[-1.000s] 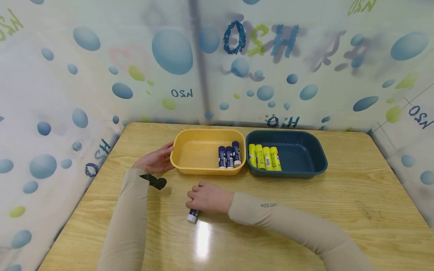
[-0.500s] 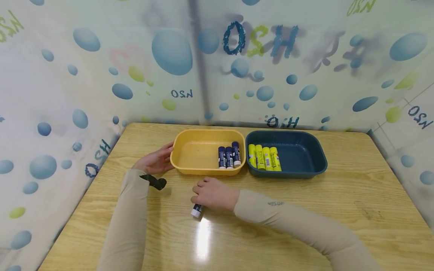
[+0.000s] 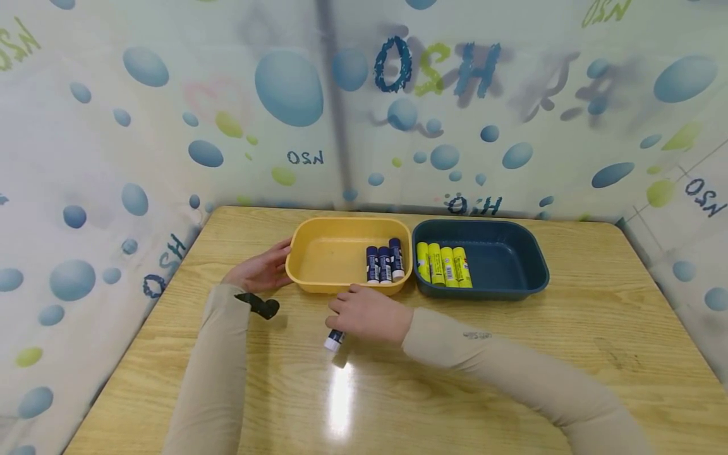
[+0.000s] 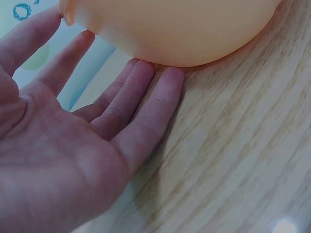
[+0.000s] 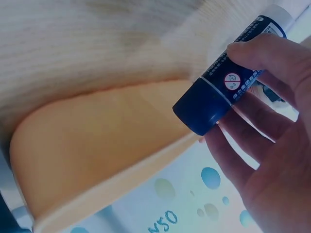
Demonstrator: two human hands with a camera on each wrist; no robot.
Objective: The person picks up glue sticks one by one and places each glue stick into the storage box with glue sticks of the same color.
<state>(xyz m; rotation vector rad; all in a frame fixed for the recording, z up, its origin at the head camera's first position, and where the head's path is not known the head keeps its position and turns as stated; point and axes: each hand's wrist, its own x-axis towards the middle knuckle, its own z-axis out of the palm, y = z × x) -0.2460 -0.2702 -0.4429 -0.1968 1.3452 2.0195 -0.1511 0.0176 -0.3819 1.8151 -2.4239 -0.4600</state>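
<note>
My right hand (image 3: 370, 314) pinches a dark blue glue stick (image 5: 228, 73) with a white end, thumb on one side and fingers on the other. It hovers just in front of the yellow tray (image 3: 324, 287), whose outer wall fills much of the right wrist view. Inside that tray, three dark blue glue sticks (image 3: 385, 264) lie side by side at the right end. At the tray's left end is my left hand (image 3: 263, 268). In the left wrist view its extended fingertips (image 4: 171, 77) touch the outside of the tray wall.
A dark blue tray (image 3: 506, 294) stands against the yellow tray's right side. Several yellow glue sticks (image 3: 443, 265) lie in its left part. Behind the wooden table (image 3: 455, 392) hangs a patterned curtain (image 3: 364, 139).
My right hand has lifted the glue stick off the table and carried it away from me and slightly right, up to the yellow tray's front. The left hand has stayed in place.
</note>
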